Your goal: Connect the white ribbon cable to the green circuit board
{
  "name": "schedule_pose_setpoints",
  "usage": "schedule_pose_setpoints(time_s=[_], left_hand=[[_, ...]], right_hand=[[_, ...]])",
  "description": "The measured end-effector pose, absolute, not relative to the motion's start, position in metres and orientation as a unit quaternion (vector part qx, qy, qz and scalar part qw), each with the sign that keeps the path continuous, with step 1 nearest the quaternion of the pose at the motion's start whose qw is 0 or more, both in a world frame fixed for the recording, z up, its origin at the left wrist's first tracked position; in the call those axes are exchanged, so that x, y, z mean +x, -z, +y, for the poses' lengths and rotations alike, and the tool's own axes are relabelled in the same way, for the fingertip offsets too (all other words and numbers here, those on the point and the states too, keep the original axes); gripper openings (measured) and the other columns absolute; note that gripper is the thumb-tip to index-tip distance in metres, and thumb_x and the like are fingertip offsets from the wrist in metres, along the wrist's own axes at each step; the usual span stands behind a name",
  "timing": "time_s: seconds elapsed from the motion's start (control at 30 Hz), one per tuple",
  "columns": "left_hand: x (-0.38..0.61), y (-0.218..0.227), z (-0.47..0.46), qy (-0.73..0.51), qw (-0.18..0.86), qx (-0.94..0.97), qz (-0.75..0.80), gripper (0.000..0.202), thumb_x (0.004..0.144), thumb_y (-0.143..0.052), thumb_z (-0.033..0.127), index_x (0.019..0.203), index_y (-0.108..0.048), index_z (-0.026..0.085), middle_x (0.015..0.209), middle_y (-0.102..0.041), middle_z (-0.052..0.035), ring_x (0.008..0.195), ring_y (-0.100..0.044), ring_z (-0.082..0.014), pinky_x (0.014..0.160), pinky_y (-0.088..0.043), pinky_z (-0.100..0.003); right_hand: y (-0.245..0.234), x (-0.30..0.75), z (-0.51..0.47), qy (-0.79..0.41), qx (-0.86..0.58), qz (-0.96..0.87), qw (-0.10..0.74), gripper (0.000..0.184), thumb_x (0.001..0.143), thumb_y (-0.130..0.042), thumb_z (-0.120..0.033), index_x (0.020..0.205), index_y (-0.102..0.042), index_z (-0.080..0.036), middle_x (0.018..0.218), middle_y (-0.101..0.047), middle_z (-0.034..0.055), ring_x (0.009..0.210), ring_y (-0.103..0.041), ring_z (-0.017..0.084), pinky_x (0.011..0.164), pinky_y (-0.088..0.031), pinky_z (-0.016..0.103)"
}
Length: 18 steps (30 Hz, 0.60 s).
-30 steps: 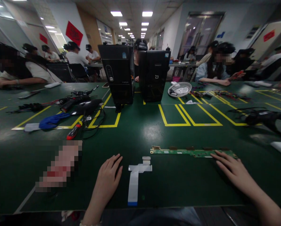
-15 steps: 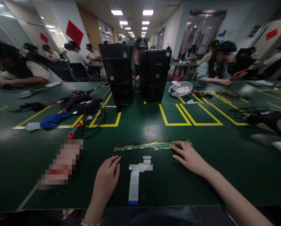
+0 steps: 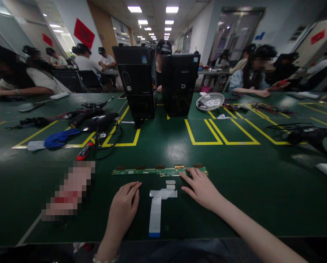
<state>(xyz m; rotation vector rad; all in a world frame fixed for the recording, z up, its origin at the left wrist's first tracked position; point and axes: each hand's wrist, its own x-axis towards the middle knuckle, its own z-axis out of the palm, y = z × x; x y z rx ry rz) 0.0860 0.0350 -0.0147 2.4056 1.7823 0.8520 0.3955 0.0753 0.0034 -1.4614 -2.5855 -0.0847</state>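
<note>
A long, narrow green circuit board (image 3: 144, 171) with copper-coloured tabs along its far edge lies flat on the table in front of me. My right hand (image 3: 200, 186) rests on the right part of it, fingers spread and fingertips on the board. Nearer to me lies a folded white flat ribbon cable (image 3: 156, 213) with a blue end and a connector at its far end. To the left of the cable, my left hand (image 3: 125, 202) lies on the table with its fingers stretched out, holding nothing and apart from both board and cable.
Two black computer towers (image 3: 136, 84) stand at the table's middle. On the left are a red-black screwdriver (image 3: 85, 151), a blue glove (image 3: 60, 138), black cables and a blurred-out item (image 3: 70, 190). A white basket (image 3: 210, 101) sits back right. Other people sit around.
The circuit board has slid to the left and now lies more nearly level. My right hand has moved left with it, while my left hand has stayed in place.
</note>
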Motion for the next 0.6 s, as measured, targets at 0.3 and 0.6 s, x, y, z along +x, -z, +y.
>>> schedule_pose_setpoints(time_s=[0.3,0.6], left_hand=[[0.148,0.005,0.029,-0.231,0.130,0.863,0.431,0.036,0.097,-0.046,0.023,0.132,-0.053,0.022,0.137,-0.055,-0.0071,0.131,-0.043,-0.0258,0.105,-0.043,-0.046],[0.182,0.004,0.030,-0.164,0.114,0.876,0.440,0.049,0.096,-0.051,0.032,0.142,-0.041,0.020,0.147,-0.046,-0.0076,0.137,-0.038,-0.0263,0.112,-0.034,-0.050]], right_hand=[[-0.011,0.400,0.095,0.047,-0.427,-0.899,0.084,0.051,0.095,-0.043,-0.047,0.137,-0.051,-0.018,0.124,-0.055,0.0160,0.109,-0.051,0.030,0.089,-0.046,0.047],[0.000,0.431,0.106,-0.060,-0.380,-0.909,0.162,0.042,0.097,-0.042,-0.036,0.136,-0.051,-0.023,0.146,-0.041,0.0116,0.134,-0.038,0.025,0.109,-0.035,0.048]])
